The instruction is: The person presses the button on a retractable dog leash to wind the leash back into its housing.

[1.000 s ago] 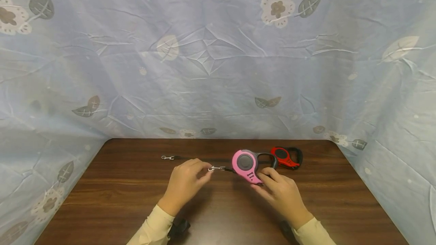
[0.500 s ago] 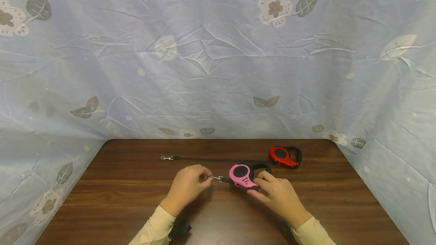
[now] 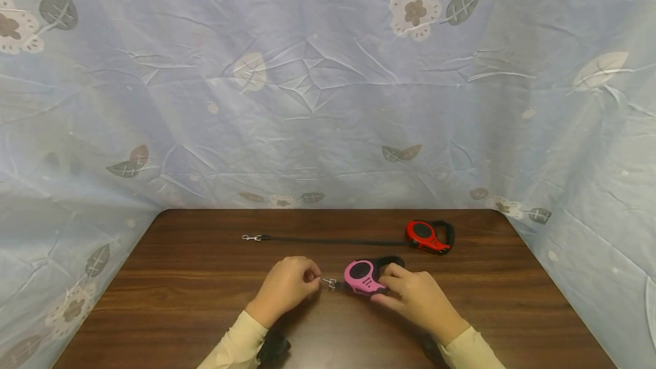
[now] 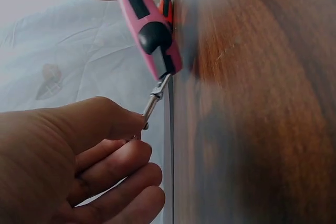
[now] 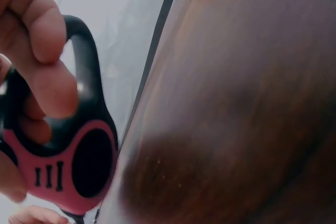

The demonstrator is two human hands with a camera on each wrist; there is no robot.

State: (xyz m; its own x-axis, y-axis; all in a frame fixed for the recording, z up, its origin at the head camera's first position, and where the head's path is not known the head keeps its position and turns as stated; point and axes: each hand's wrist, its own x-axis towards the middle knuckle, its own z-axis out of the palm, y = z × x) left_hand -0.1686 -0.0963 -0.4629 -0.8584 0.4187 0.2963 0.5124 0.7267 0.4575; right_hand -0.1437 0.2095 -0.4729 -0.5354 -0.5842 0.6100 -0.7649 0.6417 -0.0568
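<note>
A pink and black retractable dog leash [image 3: 360,276] is held between my two hands, close over the wooden table. My right hand [image 3: 417,300] grips it by the lower side of its black loop handle, fingers through the loop in the right wrist view. With thumb and forefinger my left hand [image 3: 287,289] pinches the end of the leash's silver snap hook [image 4: 151,106]; the hook's tip is hidden between the fingers. Behind them lies a red and black retractable leash [image 3: 423,236], its black strap [image 3: 328,241] stretched left to a second snap hook [image 3: 251,237].
The brown wooden table [image 3: 179,289] ends at the back and sides against a pale blue floral cloth [image 3: 328,130]. A dark object [image 3: 274,349] shows beside the left sleeve near the front.
Both hands have brought the pink leash down and nearer to me, away from the red one. The red leash's strap, partly covered before, now shows along its length.
</note>
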